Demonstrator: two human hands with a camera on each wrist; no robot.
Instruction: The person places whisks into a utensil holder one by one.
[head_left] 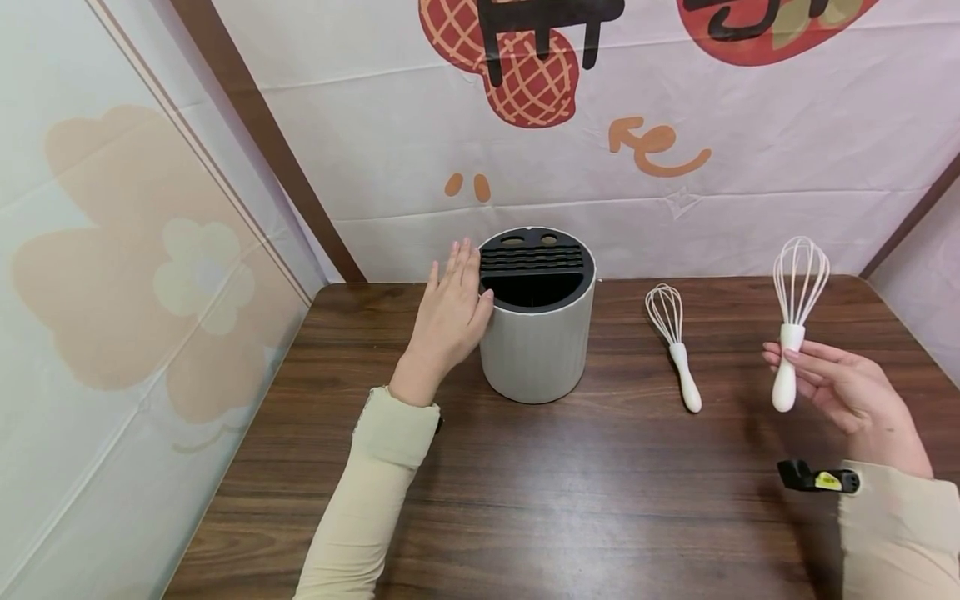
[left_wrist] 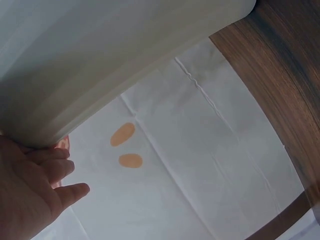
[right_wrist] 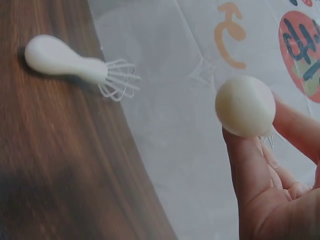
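My left hand (head_left: 453, 312) rests with straight fingers against the left side of a light grey utensil holder (head_left: 534, 358), near its rim. The holder stands upright and has a black top with slots, round holes and a half-moon opening. In the left wrist view the holder's wall (left_wrist: 110, 55) fills the upper left, beside the hand (left_wrist: 30, 190). My right hand (head_left: 855, 387) pinches the handle of a white whisk (head_left: 791, 333), wires pointing up. Its rounded handle end (right_wrist: 245, 106) faces the right wrist camera. A smaller white whisk (head_left: 677, 350) lies on the table between holder and right hand.
The dark wooden table (head_left: 570, 500) ends at the back against a white printed cloth (head_left: 375, 150). Another cloth with a flower print (head_left: 142, 275) hangs along the left side. A black strap piece (head_left: 817, 477) sits at the right cuff.
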